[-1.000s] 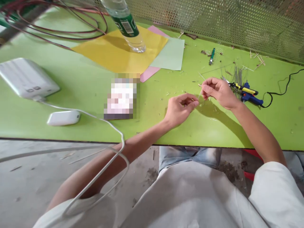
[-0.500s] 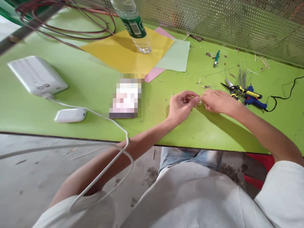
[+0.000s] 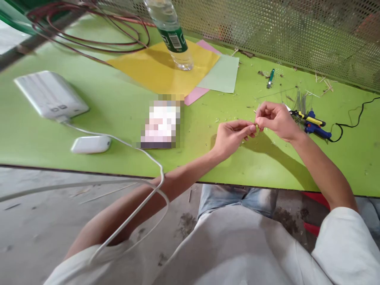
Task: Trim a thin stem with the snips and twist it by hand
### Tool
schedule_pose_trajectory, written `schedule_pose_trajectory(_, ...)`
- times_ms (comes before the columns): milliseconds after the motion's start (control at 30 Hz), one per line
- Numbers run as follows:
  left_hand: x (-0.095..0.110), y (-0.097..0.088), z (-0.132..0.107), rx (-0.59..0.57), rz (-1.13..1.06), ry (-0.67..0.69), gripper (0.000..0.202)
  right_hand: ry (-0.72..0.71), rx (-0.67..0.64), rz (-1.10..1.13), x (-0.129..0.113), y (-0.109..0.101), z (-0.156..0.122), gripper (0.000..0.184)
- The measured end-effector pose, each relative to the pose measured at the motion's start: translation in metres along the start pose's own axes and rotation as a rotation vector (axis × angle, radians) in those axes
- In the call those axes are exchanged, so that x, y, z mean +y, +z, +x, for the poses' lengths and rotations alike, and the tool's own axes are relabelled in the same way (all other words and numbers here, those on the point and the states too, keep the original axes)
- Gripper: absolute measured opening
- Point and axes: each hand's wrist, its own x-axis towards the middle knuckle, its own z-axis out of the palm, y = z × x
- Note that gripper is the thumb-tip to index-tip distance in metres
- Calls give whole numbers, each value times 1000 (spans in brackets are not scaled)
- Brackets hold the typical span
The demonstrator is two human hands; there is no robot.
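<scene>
My left hand point(image 3: 233, 136) and my right hand point(image 3: 274, 119) meet just above the green table point(image 3: 118, 114), fingertips almost touching. Both pinch a small, thin, pale piece point(image 3: 257, 127) between thumb and fingers; it is too small to name. My right hand is slightly higher and farther back than the left. Thin sticks and scraps lie scattered on the table around the hands.
Blue and yellow tools point(image 3: 310, 120) with a black cord lie right of my right hand. A plastic bottle point(image 3: 172, 33) stands on yellow paper point(image 3: 157, 69) at the back. A white box point(image 3: 50, 95), a white device point(image 3: 90, 144) and a white cable point(image 3: 142, 158) lie left. Perforated metal fence point(image 3: 282, 31) behind.
My right hand lifted slightly off the table and drew back, still pinched together with the left hand. The view shifted a little to the left.
</scene>
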Motion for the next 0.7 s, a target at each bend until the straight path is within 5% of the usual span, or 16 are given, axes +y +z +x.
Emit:
schedule_pose_trajectory(400,1,-1,-1,-8,-13,15,42,40,-33,-74,3,-4,-5,20)
schedule_pose_trajectory(700,2,-1,-1,-41,21,-11,45,-41,68,-53,-3,-3,-7,31)
